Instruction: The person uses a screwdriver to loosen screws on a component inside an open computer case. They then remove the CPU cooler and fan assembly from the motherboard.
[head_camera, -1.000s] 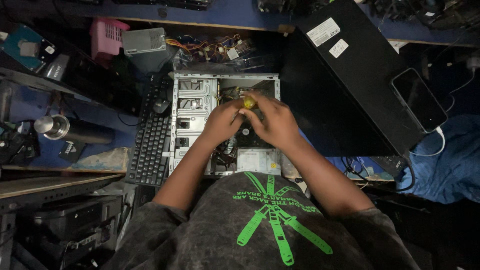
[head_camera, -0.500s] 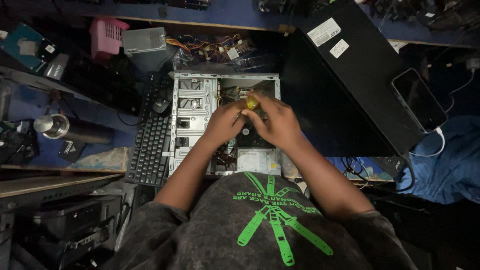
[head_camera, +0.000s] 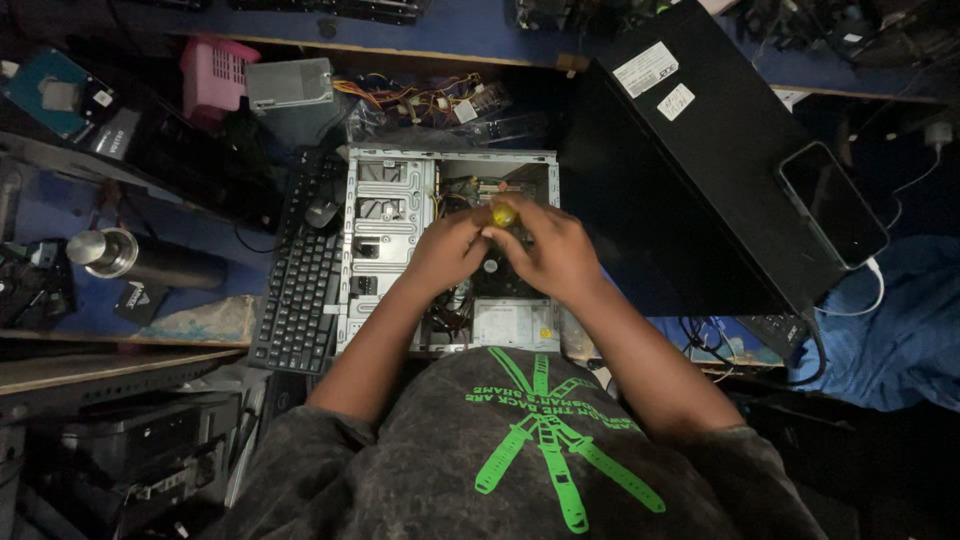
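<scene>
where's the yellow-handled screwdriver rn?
Head view, centre: the yellow-handled screwdriver sits between the left hand and right hand, over the open computer case, right of the black keyboard.

Both hands sit slightly nearer the case's left side than before; the right hand (head_camera: 548, 252) now closes tighter over the yellow screwdriver handle (head_camera: 503, 214), beside the left hand (head_camera: 447, 252).

Black keyboard (head_camera: 298, 300) lying left of open case on blue desk (head_camera: 60, 215); steel flask (head_camera: 140, 258) lying on its side further left; pink basket (head_camera: 213, 75) and grey box (head_camera: 290, 85) sitting at back; black panel (head_camera: 700, 180) leaning at right, dark phone (head_camera: 832, 205) resting on it; blue cloth (head_camera: 890, 330) bunching at far right.
</scene>
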